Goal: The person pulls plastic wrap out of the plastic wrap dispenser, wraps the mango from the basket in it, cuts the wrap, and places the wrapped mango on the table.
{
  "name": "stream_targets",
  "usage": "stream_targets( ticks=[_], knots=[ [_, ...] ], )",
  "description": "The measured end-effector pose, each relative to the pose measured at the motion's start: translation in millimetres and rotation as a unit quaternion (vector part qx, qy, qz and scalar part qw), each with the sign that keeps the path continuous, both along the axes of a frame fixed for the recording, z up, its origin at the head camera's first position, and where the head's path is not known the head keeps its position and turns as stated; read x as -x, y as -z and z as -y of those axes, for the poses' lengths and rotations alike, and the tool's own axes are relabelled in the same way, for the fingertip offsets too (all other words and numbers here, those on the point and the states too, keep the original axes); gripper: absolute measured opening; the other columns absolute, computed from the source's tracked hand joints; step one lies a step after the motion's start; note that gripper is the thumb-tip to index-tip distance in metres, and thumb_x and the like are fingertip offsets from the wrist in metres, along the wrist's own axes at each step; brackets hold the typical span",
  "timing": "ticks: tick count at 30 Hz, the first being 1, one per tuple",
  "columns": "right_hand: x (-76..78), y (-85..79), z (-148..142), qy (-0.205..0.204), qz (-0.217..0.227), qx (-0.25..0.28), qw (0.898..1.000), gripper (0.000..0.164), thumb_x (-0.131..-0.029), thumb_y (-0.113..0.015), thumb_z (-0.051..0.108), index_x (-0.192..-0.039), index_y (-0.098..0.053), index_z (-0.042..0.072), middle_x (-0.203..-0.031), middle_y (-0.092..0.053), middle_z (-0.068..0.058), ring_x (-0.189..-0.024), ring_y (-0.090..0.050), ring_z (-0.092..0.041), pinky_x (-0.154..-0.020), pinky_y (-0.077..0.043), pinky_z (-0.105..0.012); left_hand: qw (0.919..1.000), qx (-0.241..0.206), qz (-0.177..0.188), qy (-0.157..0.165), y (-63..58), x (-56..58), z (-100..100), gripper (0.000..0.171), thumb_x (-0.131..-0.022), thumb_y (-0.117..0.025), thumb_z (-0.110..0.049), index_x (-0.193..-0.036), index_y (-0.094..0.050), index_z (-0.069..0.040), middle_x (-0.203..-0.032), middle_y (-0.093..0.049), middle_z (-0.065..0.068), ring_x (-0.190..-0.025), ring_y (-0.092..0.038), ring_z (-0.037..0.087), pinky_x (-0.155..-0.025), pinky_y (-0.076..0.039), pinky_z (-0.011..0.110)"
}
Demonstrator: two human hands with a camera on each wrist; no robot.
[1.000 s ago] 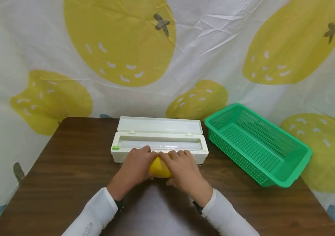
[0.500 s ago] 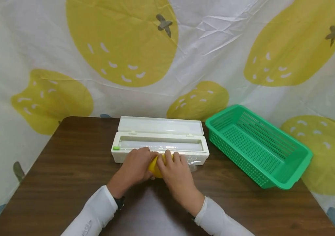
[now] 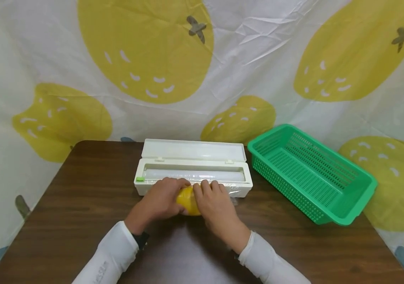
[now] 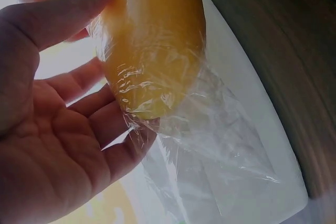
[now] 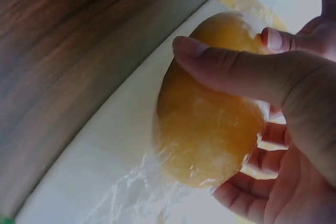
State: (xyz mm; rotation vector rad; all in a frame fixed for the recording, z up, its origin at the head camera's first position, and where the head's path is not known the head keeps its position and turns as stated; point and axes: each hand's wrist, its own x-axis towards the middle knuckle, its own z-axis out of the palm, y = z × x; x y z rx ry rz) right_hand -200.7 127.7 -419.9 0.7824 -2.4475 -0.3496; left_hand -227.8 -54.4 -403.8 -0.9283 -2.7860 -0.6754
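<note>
A smooth yellow oval fruit, like a mango (image 3: pixel 188 202), is held between both hands just in front of a white cling film dispenser (image 3: pixel 140 189). Clear cling film (image 4: pixel 226 124) lies wrinkled around the fruit and spreads from its end in the left wrist view. My left hand (image 3: pixel 162 199) grips the fruit's left side, thumb on the near face and fingers behind. From the right, my right hand (image 3: pixel 217 207) holds it likewise, its thumb (image 5: pixel 231 72) across the skin. The dispenser's lid (image 3: pixel 192 150) stands open, showing a film roll (image 3: pixel 194 175) inside. Film also hangs over the dispenser's front.
A green plastic basket (image 3: pixel 269 175) with slotted walls stands to the right of the dispenser, turned at an angle. The brown wooden table (image 3: pixel 81 213) runs back to a hanging cloth (image 3: pixel 145 122) printed with yellow fruits. A green slider (image 3: pixel 139 179) sits at the dispenser's left end.
My right hand first shifted left across the fruit, then moved slightly right again, showing more of it. The fruit turned a little between the hands. Dispenser and basket stayed put.
</note>
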Motion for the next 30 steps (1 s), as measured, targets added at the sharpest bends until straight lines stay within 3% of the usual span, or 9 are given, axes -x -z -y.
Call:
stream_targets(
  ticks=[6, 9, 13, 19, 25, 30],
  knots=[
    [1.1, 0.1, -3.7, -0.014, 0.022, -0.003, 1.0, 0.056, -0.053, -0.087, 0.018, -0.097, -0.054, 0.006, -0.083, -0.054, -0.009, -0.07, -0.051, -0.025, -0.061, -0.054, -0.034, 0.9993, 0.026, 0.014, -0.023, -1.8, -4.6, -4.6, 0.061, -0.059, -0.092, -0.027, -0.109, -0.065, -0.006, -0.086, -0.07, 0.006, -0.071, -0.056, 0.02, -0.065, -0.051, 0.037],
    [1.5, 0.1, -4.5, -0.024, 0.019, 0.012, 0.999, 0.054, -0.054, -0.087, 0.016, -0.097, -0.056, 0.006, -0.082, -0.055, -0.009, -0.068, -0.052, -0.025, -0.057, -0.054, -0.034, 0.9962, 0.079, -0.009, -0.036, -6.3, -9.8, -9.0, 0.052, -0.061, -0.09, -0.032, -0.101, -0.069, -0.007, -0.08, -0.07, 0.004, -0.071, -0.053, 0.023, -0.067, -0.049, 0.041],
    [0.6, -1.5, -5.4, -0.032, 0.026, 0.039, 0.998, 0.051, -0.056, -0.084, 0.01, -0.099, -0.056, 0.007, -0.085, -0.058, -0.008, -0.07, -0.055, -0.026, -0.053, -0.054, -0.035, 0.9854, 0.148, -0.064, -0.054, -9.7, -18.0, -14.0, 0.049, -0.065, -0.087, -0.038, -0.098, -0.071, -0.007, -0.08, -0.069, 0.008, -0.075, -0.05, 0.029, -0.066, -0.047, 0.046],
    [2.4, -1.3, -6.2, -0.034, 0.047, 0.059, 0.997, 0.046, -0.061, -0.083, 0.008, -0.101, -0.06, 0.007, -0.096, -0.056, -0.01, -0.083, -0.054, -0.029, -0.051, -0.057, -0.036, 0.9831, 0.149, -0.085, -0.064, -6.2, -21.4, -17.1, 0.057, -0.061, -0.088, -0.039, -0.102, -0.07, -0.003, -0.091, -0.055, 0.014, -0.08, -0.051, 0.032, -0.069, -0.05, 0.046],
    [-0.1, -5.5, -5.7, -0.017, 0.064, 0.027, 0.997, 0.057, -0.057, -0.088, 0.017, -0.107, -0.063, 0.006, -0.092, -0.058, -0.01, -0.074, -0.052, -0.027, -0.051, -0.056, -0.035, 0.9784, 0.172, -0.098, -0.059, -2.1, -20.1, -18.6, 0.068, -0.054, -0.092, -0.039, -0.105, -0.067, -0.002, -0.087, -0.058, 0.014, -0.081, -0.055, 0.033, -0.073, -0.05, 0.049],
    [1.1, -8.0, -6.4, -0.022, 0.082, 0.036, 0.996, 0.06, -0.055, -0.09, 0.019, -0.106, -0.062, 0.004, -0.089, -0.059, -0.01, -0.07, -0.053, -0.026, -0.052, -0.057, -0.035, 0.975, 0.171, -0.126, -0.064, -1.3, -20.2, -19.9, 0.075, -0.049, -0.094, -0.038, -0.108, -0.062, -0.003, -0.086, -0.063, 0.014, -0.078, -0.059, 0.033, -0.069, -0.051, 0.049]
  ],
)
